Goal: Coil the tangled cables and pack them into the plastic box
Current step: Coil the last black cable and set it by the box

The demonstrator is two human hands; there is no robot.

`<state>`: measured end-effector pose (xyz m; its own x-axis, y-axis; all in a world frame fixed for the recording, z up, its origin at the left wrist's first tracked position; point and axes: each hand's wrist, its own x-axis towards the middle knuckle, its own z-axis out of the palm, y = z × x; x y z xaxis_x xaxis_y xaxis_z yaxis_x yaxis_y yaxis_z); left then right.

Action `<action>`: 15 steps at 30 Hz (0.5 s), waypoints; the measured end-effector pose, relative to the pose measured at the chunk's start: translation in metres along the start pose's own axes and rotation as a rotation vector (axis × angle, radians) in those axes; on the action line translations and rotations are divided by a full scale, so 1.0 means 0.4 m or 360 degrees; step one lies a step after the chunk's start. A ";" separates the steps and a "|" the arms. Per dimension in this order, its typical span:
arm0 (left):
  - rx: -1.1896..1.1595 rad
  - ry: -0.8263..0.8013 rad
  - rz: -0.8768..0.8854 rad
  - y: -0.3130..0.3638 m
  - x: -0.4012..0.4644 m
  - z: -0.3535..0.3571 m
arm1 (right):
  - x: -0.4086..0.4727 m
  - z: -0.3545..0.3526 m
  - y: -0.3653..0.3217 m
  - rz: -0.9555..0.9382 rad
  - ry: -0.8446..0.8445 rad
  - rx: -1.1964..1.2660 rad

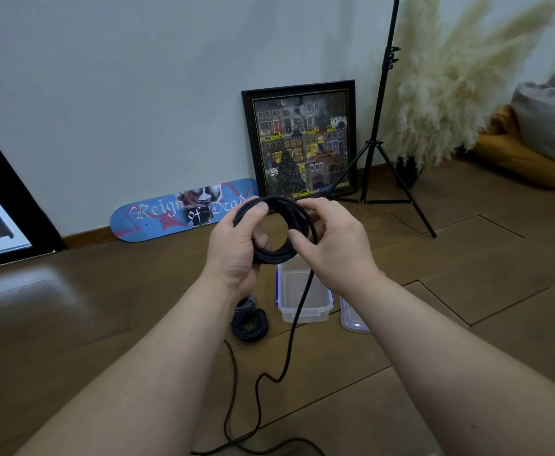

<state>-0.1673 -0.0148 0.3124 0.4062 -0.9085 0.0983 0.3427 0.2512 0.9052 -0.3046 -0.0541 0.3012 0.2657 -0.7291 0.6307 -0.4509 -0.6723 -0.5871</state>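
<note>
Now, cable coil: held upright above the plastic box, ring facing the person.
Left hand: grips the coil's left side.
Right hand: pinches its right side.
Loose tail: hangs straight down to the floor.
Second coil: flat, left of box.

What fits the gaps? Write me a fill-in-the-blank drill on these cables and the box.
1. Both hands, left hand and right hand, hold a black cable coil shaped like a ____.
2. The clear plastic box stands on the floor without its ____.
3. A second coiled black cable lies to the ____ of that box.

Missing words: ring; lid; left
</note>
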 end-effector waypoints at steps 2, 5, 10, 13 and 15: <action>-0.0043 -0.0032 -0.0023 0.003 -0.005 0.001 | 0.001 0.006 0.001 -0.0071 0.0120 -0.0052; -0.0078 -0.0058 -0.0039 0.002 -0.009 0.005 | 0.002 0.014 0.009 -0.0144 0.0223 -0.0073; -0.0122 0.0019 -0.0033 0.006 -0.005 0.008 | -0.002 0.014 0.011 -0.0246 0.0229 -0.0114; -0.0219 0.0048 -0.0047 0.011 0.000 0.006 | -0.007 0.006 -0.003 -0.0121 -0.0079 -0.0099; -0.0270 0.0045 -0.0062 0.012 0.001 0.007 | -0.009 0.002 -0.010 -0.0066 -0.0271 -0.0132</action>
<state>-0.1678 -0.0147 0.3180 0.4129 -0.9093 0.0509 0.4955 0.2712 0.8252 -0.3031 -0.0487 0.3010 0.4224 -0.7171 0.5544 -0.5033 -0.6942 -0.5145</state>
